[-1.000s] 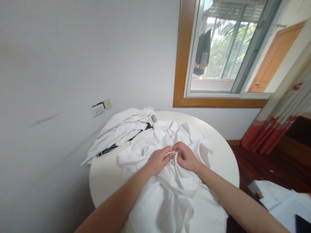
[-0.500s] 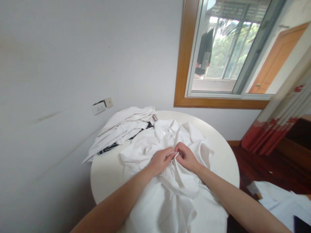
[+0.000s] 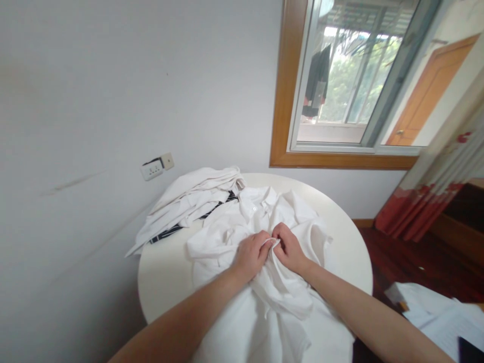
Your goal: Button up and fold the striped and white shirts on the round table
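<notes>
A white collared shirt (image 3: pixel 272 302) lies crumpled across a round white table (image 3: pixel 162 272), its collar toward the wall. My left hand (image 3: pixel 251 255) and my right hand (image 3: pixel 290 249) meet at the middle of the shirt's front. Both pinch the edge of the fabric between thumb and fingers, knuckles almost touching. The spot between the fingertips is too small to make out.
A heap of white garments (image 3: pixel 189 204) with a black-striped piece lies at the table's back left, against the grey wall with a socket (image 3: pixel 156 167). A wood-framed window (image 3: pixel 340 85) is behind. White papers (image 3: pixel 438 315) lie on the dark floor at the right, near a red-patterned curtain (image 3: pixel 431 201).
Both hands stay pinched on the shirt's front edge; they have shifted very slightly along it. The camera view has moved a little.
</notes>
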`<action>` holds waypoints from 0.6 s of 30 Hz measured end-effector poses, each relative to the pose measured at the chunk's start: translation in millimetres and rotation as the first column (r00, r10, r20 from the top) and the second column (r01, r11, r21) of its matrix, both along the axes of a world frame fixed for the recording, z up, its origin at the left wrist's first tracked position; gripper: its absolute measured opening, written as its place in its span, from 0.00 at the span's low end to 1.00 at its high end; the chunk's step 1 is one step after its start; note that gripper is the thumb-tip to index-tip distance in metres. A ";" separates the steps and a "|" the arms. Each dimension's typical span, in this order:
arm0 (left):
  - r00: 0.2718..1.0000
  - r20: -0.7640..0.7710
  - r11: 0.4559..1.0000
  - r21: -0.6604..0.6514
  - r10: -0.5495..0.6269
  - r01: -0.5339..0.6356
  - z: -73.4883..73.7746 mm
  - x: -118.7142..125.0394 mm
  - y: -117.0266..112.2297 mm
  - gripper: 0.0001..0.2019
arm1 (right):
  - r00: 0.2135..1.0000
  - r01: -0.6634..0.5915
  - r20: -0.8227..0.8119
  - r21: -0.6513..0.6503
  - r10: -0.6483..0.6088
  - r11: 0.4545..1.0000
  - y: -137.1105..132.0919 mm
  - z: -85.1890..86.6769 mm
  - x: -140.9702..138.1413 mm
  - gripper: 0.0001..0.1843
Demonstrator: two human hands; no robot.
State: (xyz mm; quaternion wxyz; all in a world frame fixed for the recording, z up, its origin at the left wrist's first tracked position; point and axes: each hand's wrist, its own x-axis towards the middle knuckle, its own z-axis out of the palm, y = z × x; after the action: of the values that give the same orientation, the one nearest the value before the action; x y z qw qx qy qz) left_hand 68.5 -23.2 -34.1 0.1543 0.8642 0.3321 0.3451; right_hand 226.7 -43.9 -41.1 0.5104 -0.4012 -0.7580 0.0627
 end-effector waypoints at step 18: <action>0.999 -0.016 0.991 0.128 -0.034 0.036 -0.8 -2.8 1.9 0.14 | 0.998 -0.044 -0.033 0.028 0.045 0.999 -7.9 7.7 -0.2 0.07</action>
State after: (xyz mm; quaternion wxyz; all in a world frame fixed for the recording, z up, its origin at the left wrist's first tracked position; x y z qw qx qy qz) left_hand 65.8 -21.3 -34.9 0.1023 0.8803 0.2950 0.3572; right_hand 226.5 -51.8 -33.4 0.5269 -0.3760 -0.7590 0.0705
